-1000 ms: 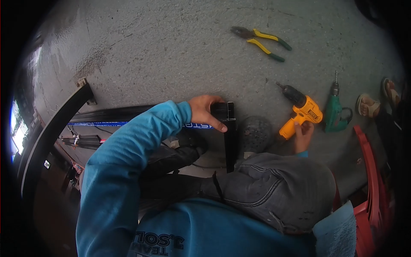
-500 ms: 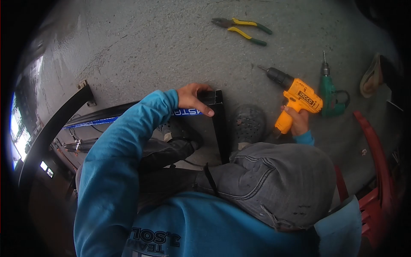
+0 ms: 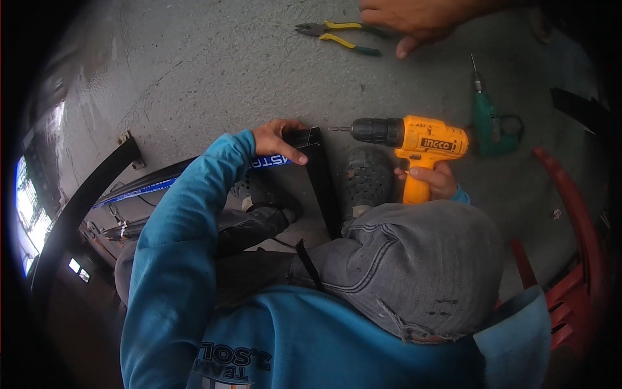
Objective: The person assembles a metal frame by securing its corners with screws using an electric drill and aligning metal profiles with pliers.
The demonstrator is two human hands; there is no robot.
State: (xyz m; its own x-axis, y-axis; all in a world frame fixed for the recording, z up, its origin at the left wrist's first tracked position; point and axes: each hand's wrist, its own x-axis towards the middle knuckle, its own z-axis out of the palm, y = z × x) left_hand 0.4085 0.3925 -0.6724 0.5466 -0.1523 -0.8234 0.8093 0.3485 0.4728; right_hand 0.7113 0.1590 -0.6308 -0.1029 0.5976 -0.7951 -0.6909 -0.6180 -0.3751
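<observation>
My left hand (image 3: 277,139) grips the black metal frame (image 3: 321,181) near its corner, thumb along the near side and fingers over the far side. A strip of blue film with white lettering runs along one bar, partly behind my sleeve. My right hand (image 3: 442,180) is wrapped around the handle of a yellow cordless drill (image 3: 422,137), one finger near the trigger. The drill lies level in view, its bit pointing left, with the tip close to the frame's corner.
Another person's hand (image 3: 414,19) reaches in at the top, above the pliers (image 3: 346,44) with yellow-green handles. A green corded-style drill (image 3: 486,120) lies on the concrete floor (image 3: 214,71). A red plastic chair (image 3: 573,220) stands at right; a curved black bar (image 3: 78,201) is at left.
My right hand has swung the yellow drill left and levelled it, bringing its bit to the frame's corner. Another person's hand has come in near the pliers. My left hand keeps its grip.
</observation>
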